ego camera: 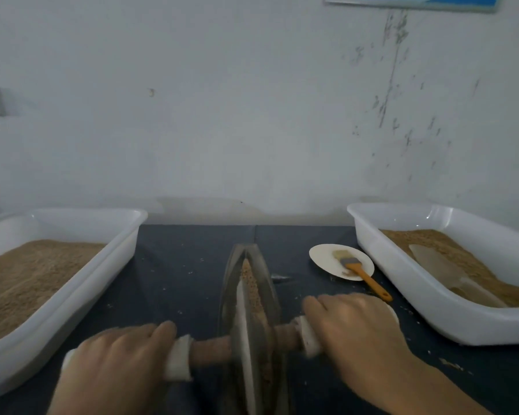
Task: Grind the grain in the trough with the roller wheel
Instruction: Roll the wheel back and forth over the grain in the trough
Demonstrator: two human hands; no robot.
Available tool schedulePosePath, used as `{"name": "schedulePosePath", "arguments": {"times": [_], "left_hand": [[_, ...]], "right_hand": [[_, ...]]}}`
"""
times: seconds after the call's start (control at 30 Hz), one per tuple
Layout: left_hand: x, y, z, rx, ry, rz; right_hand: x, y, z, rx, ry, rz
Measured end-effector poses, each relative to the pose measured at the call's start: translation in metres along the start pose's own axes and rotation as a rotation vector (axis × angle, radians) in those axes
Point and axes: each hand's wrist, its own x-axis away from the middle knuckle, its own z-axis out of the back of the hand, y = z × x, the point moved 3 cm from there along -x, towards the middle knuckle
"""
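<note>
A long, narrow dark trough point(232, 271) lies on the table and runs away from me. Brown grain point(250, 283) fills its groove. The grey roller wheel point(247, 339) stands on edge in the near part of the trough. A wooden axle point(210, 350) passes through it, with white wrapped grips at both ends. My left hand point(114, 363) grips the left end. My right hand point(354, 327) lies over the right end, its fingers curled on the white grip.
A white tub point(126, 232) of brown meal stands at the left. Another white tub point(369, 235) at the right holds grain and a pale scoop point(441, 268). Between trough and right tub, an orange-handled brush point(360, 269) rests on a paper plate point(324, 254). A wall is close behind.
</note>
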Motion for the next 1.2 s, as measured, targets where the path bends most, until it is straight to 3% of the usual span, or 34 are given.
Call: {"name": "schedulePosePath", "arguments": {"times": [0.07, 0.17, 0.2, 0.3, 0.47, 0.63, 0.73, 0.8, 0.9, 1.0, 1.2], "left_hand": [[0.009, 0.009, 0.02, 0.08, 0.128, -0.099], [-0.013, 0.013, 0.011, -0.104, -0.11, 0.003], [-0.025, 0.008, 0.0, -0.163, -0.159, 0.064], [-0.072, -0.01, -0.032, -0.201, -0.099, 0.154], [-0.119, -0.029, -0.054, -0.181, -0.051, 0.185], [-0.054, -0.011, -0.03, -0.118, -0.075, 0.111], [-0.006, 0.007, 0.005, -0.027, 0.075, -0.066], [0.008, 0.007, 0.017, -0.037, 0.132, -0.078], [-0.011, 0.003, 0.004, -0.108, -0.052, -0.02], [-0.062, -0.016, -0.031, -0.178, -0.126, 0.119], [-0.127, -0.042, -0.053, -0.124, -0.156, 0.14]], "right_hand": [[0.004, -0.003, 0.006, -0.028, -0.039, 0.012], [-0.013, -0.007, -0.008, -0.092, -0.122, -0.05], [-0.024, -0.005, -0.017, -0.089, -0.095, -0.068], [-0.069, 0.013, -0.039, -0.031, 0.047, -0.102], [-0.115, 0.025, -0.038, 0.058, 0.201, -0.072], [-0.053, 0.005, -0.025, 0.068, 0.15, 0.005], [0.001, -0.007, -0.007, 0.04, 0.336, 0.101], [0.016, -0.006, -0.004, 0.027, 0.417, 0.137], [-0.002, 0.002, -0.015, 0.017, 0.318, 0.087], [-0.053, 0.017, -0.032, 0.107, 0.202, -0.035], [-0.118, 0.038, -0.035, 0.162, 0.22, -0.107]]}}
